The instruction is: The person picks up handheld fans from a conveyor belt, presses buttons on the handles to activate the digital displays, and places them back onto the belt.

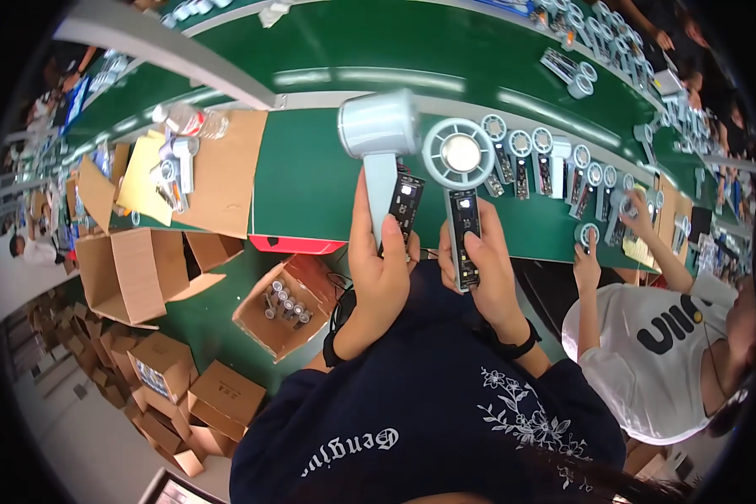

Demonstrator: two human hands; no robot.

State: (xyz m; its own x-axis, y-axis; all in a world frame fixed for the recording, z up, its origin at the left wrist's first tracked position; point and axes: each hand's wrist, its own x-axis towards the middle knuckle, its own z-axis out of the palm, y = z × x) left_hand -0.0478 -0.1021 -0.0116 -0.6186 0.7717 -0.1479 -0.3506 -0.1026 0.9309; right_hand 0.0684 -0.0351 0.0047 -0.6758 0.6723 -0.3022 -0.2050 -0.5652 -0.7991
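My left hand [381, 265] is closed round the handle of a light-blue handheld fan [378, 126], its head turned sideways. A black circuit board [406, 202] shows along that handle. In my right hand [489, 267] is a second handheld fan [459, 153], its round grille and pale centre facing up. Its handle is uncovered, and a circuit board with small parts [464, 231] lies in it. Both fans are held upright, side by side, above the near edge of the green table. To the right of them stands a row of similar fans [522, 164] with boards showing.
A co-worker [647, 353] at the right handles more fans. On the left, a cardboard sheet [227, 168] bears a plastic bottle [191, 120] and several fans. An open carton [256, 323] with fan parts sits below the table, near a red bin [298, 244] and stacked boxes [227, 395].
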